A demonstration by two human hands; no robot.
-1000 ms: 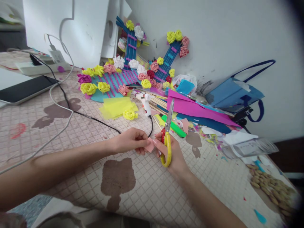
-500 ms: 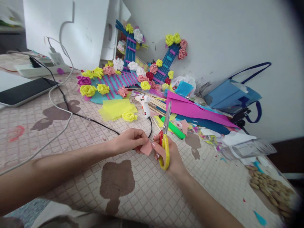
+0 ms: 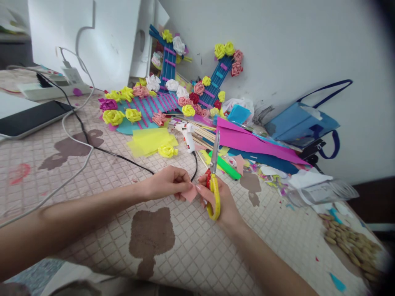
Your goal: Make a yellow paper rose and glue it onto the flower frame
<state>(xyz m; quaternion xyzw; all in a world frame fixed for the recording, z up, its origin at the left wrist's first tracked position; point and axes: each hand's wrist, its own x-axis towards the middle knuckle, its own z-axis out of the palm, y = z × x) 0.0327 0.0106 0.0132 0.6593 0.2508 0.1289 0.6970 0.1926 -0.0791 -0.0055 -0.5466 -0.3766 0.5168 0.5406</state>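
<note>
Between my two hands is a small piece of pink paper (image 3: 190, 195). My left hand (image 3: 168, 183) pinches it from the left, with the fingers curled. My right hand (image 3: 219, 198) holds a pair of scissors (image 3: 214, 183) with yellow and red handles, blades pointing up and away. The right thumb and fingertips also touch the paper's right edge. Just beyond my hands lies a white glue gun (image 3: 187, 137). A green marker (image 3: 226, 166) lies to the right of the scissor blades. A yellow paper flower (image 3: 167, 151) rests by yellow paper sheets (image 3: 148, 141).
Behind stand blue panels with paper flowers (image 3: 168, 68). Magenta sheets (image 3: 256, 142), a blue bag (image 3: 300, 123) and peanuts (image 3: 350, 246) are to the right. On the left lie a dark-screened tablet (image 3: 35, 118), a power strip (image 3: 51, 90) and cables (image 3: 123, 157) crossing the patterned cloth.
Both hands stay nearly in place around the pink paper. The left fingers shift slightly on it, and the paper's angle changes a little.
</note>
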